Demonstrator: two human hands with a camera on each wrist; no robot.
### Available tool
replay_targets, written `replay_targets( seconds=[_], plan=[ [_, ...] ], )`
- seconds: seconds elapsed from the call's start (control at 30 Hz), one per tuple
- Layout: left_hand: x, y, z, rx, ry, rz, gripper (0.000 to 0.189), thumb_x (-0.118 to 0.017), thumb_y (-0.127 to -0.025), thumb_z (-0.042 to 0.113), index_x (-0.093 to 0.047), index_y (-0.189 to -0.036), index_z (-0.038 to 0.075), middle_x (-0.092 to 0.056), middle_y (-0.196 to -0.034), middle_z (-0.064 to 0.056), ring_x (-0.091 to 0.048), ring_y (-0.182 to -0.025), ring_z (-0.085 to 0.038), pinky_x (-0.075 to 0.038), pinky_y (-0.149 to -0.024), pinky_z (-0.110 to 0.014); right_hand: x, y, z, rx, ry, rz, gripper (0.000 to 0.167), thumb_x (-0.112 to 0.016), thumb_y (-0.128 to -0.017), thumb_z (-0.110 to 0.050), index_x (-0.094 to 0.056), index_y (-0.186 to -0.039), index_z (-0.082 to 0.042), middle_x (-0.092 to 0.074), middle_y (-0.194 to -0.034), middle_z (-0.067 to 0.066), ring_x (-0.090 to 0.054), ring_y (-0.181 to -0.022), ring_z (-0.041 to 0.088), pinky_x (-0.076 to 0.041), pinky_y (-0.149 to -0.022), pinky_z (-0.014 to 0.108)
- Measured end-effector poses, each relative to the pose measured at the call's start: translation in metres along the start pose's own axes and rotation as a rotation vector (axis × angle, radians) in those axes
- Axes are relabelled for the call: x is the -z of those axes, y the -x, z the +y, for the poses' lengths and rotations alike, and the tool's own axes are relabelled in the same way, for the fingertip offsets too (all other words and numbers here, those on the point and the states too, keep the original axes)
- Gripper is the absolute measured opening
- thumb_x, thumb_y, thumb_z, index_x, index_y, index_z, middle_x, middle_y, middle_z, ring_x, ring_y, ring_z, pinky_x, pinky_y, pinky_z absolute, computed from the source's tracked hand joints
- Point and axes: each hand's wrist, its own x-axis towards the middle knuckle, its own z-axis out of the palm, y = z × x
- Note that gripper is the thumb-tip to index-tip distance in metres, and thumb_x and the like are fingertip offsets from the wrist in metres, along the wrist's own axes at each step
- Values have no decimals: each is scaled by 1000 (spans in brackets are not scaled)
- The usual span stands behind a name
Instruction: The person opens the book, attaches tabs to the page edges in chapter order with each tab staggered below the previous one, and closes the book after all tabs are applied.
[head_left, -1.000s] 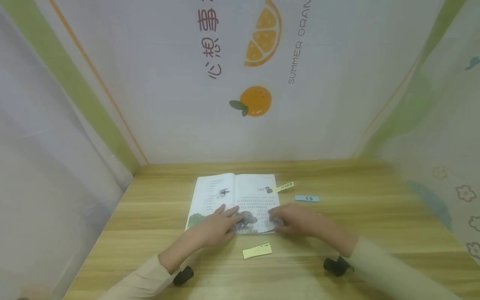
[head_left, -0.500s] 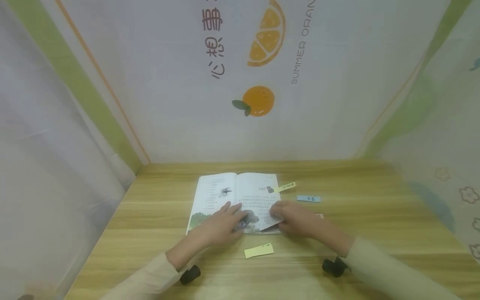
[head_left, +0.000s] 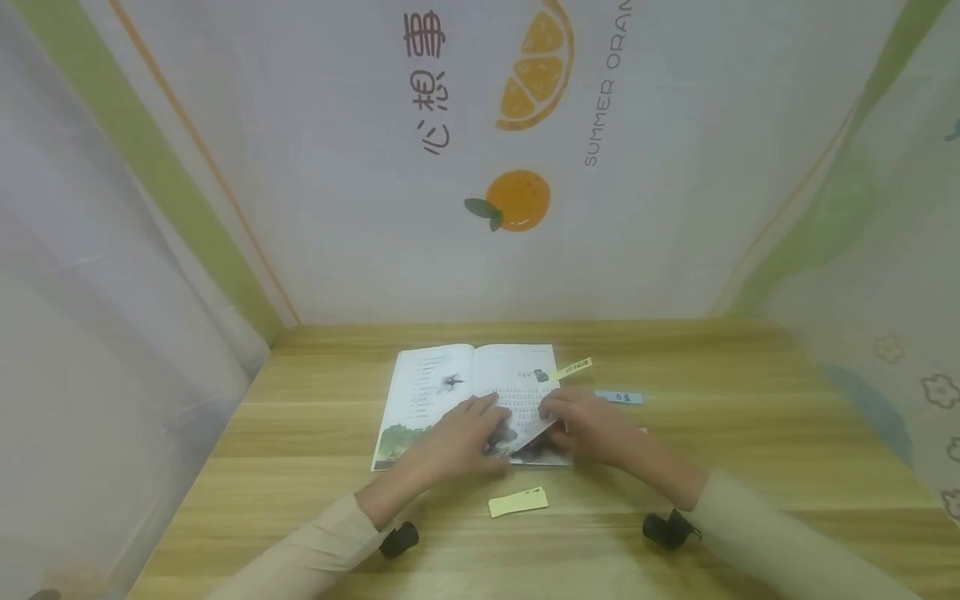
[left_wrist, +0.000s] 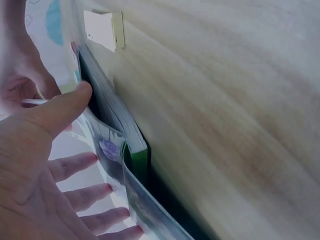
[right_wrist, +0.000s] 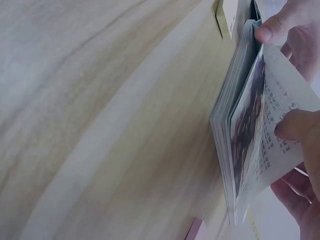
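An open book with printed text and pictures lies on the wooden table. My left hand rests across the lower part of the right-hand page, its fingers spread and fairly straight, as the left wrist view confirms. At that page's right side, my right hand pinches the lower corner of one leaf between thumb and fingers. The lifted leaf bends up in the right wrist view, showing a dark picture on the page beneath. A yellow paper strip with writing sticks out from the upper right edge of the book.
A blue strip with writing lies right of the book, partly behind the right hand. In front of the book sits a small yellow sticky-note pad. A reddish edge of another item shows in the right wrist view. White curtains surround the table.
My right hand has lifted the leaf's lower corner and moved it up and slightly left, uncovering more of the page below. My left hand has shifted rightward across the page.
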Motion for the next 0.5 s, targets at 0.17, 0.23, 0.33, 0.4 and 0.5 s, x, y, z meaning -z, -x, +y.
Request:
replay_targets(
  seconds=[0.17, 0.23, 0.33, 0.4, 0.5],
  plan=[
    [1, -3, -3, 3, 42, 20, 72, -87, -78, 40, -58, -136, 9, -45, -152, -19, -44, -137, -37, -37, -112, -50, 0, 2, 2, -8, -8, -14, 30, -88, -74, -3, -70, -97, -5, -70, -101, 6, -65, -92, 19, -57, -81, 29],
    [2, -4, -5, -6, 51, 24, 72, -87, -78, 41, -58, -136, 8, -47, -149, -19, -49, -131, -36, -42, -109, -49, 0, 3, 3, -3, -13, -15, 29, -88, -74, -4, -70, -98, -6, -70, -100, 5, -65, -91, 18, -57, -80, 27],
    [2, -5, -6, -19, 62, 27, 71, -87, -79, 40, -58, -135, 6, -52, -144, -17, -55, -123, -33, -47, -104, -47, -1, 4, 4, 19, -32, -3, 30, -87, -75, -2, -70, -99, -6, -69, -100, 5, -64, -91, 18, -57, -80, 28],
    [2, -6, -7, -21, 71, 33, 69, -86, -81, 37, -58, -136, 5, -55, -141, -15, -57, -120, -31, -48, -102, -45, -1, 5, 7, 32, -31, 15, 32, -86, -75, 0, -70, -103, -6, -69, -104, 5, -64, -96, 19, -57, -84, 30],
    [4, -5, -8, -13, 89, 61, 66, -83, -85, 30, -55, -139, 3, -57, -139, -15, -57, -121, -31, -48, -103, -45, 0, 8, 12, 47, -25, 93, 47, -86, -72, 5, -67, -115, -1, -67, -117, 14, -64, -109, 29, -55, -94, 41]
  ],
)
